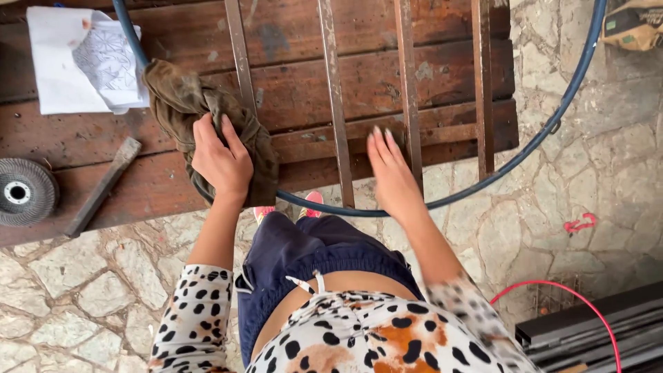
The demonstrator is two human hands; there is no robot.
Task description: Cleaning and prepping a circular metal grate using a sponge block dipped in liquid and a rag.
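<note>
Head view looking down. Left hand (221, 160) reaches forward, palm down, fingers spread a little and pressing on a crumpled olive-brown rag (186, 100); the rag lies bunched on the wooden tabletop (297, 90), draped over the blue hoop (552, 124) near the front edge. Hard to say if the fingers grip the cloth or just press it flat. Right hand (391, 173) also stretched forward, palm down, fingers straight and together, flat on a rusty horizontal bar of the metal grille (407, 76), just beside one upright bar; it holds nothing, open. Both forearms bare, spotted sleeves pushed up at the elbows.

Grille: four rusty upright bars (335, 103) run across the planks toward the camera, two lower ends sticking past the tabletop edge. The blue hoop curves under the bars and sweeps out over the stone floor (608, 173) on the right.

Left side of tabletop: white paper with a drawn pattern (83, 59) at the back, grey flap disc (24, 192) at the edge, short dark metal bar (103, 186) lying diagonal between disc and rag, well apart from both hands.

Floor: red cable (573, 297) looping lower right, stacked dark metal profiles (594, 331) in the corner, small red mark (580, 223) on the stone
</note>
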